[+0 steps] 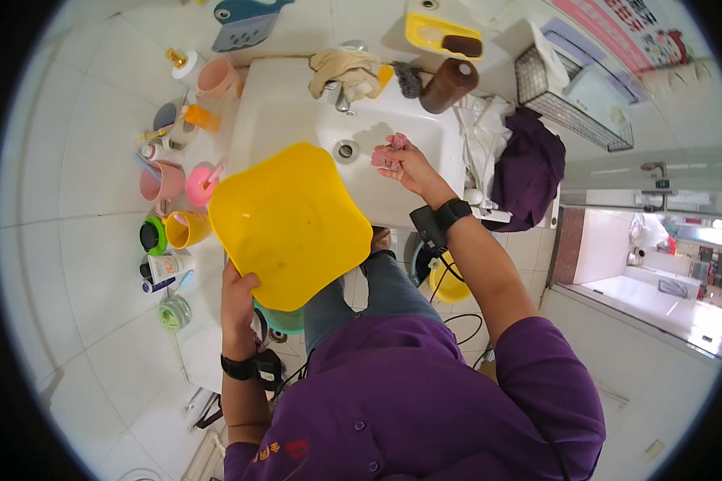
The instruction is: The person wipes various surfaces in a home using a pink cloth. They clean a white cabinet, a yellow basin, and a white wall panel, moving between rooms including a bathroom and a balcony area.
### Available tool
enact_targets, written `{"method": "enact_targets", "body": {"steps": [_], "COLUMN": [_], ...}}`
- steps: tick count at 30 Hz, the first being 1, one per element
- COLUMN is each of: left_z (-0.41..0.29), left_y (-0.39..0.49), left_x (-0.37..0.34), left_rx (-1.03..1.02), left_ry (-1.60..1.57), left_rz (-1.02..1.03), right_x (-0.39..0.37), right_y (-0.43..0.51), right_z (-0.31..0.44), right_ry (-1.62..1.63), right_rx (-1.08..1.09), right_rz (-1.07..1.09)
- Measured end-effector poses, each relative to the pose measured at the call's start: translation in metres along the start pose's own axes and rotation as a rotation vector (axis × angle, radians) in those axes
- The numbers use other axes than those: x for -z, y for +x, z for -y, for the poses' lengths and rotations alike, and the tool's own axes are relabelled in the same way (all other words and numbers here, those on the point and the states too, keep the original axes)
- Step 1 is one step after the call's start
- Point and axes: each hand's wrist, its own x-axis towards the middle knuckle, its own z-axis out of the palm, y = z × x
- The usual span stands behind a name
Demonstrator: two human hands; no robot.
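Note:
A yellow plastic basin (292, 225) is tilted over the left front of the white sink (271, 120), gripped at its near left rim by my left hand (239, 294). My right hand (412, 168) is above the sink's right half, its fingers curled round a crumpled pink cloth (387, 159). Between the basin and that hand the drain (345, 150) shows. Behind it, a beige cloth (346, 69) is draped over the faucet (342, 101). The basin hides part of the sink and its front edge.
Left of the sink stand a pink mug (161, 182), a yellow mug (188, 229), a cream tube (171, 267) and a glass jar (174, 314). At the right are a brown bottle (449, 85), white cloth (484, 129), purple cloth (526, 171) and a wire basket (571, 99). A yellow bucket (451, 282) is on the floor.

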Motion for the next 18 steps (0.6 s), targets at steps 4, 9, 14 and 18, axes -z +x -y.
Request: {"method": "enact_targets", "body": {"steps": [4, 9, 14, 18], "left_z": [0.005, 0.011, 0.035, 0.057], "left_y": [-0.005, -0.008, -0.032, -0.059], "left_x": [-0.003, -0.023, -0.067, -0.119], "left_rx": [0.025, 0.038, 0.212, 0.317], "left_ry": [0.009, 0.046, 0.092, 0.179], "left_rz": [0.075, 0.325, 0.657, 0.903], "right_x": [-0.001, 0.012, 0.015, 0.043], "right_y": [-0.063, -0.197, -0.325, -0.418], "right_z": [0.028, 0.02, -0.026, -0.051], "right_ry": [-0.237, -0.172, -0.066, -0.204], "right_rx": [0.07, 0.299, 0.57, 0.562], "right_rz": [-0.136, -0.047, -0.162, -0.485]}}
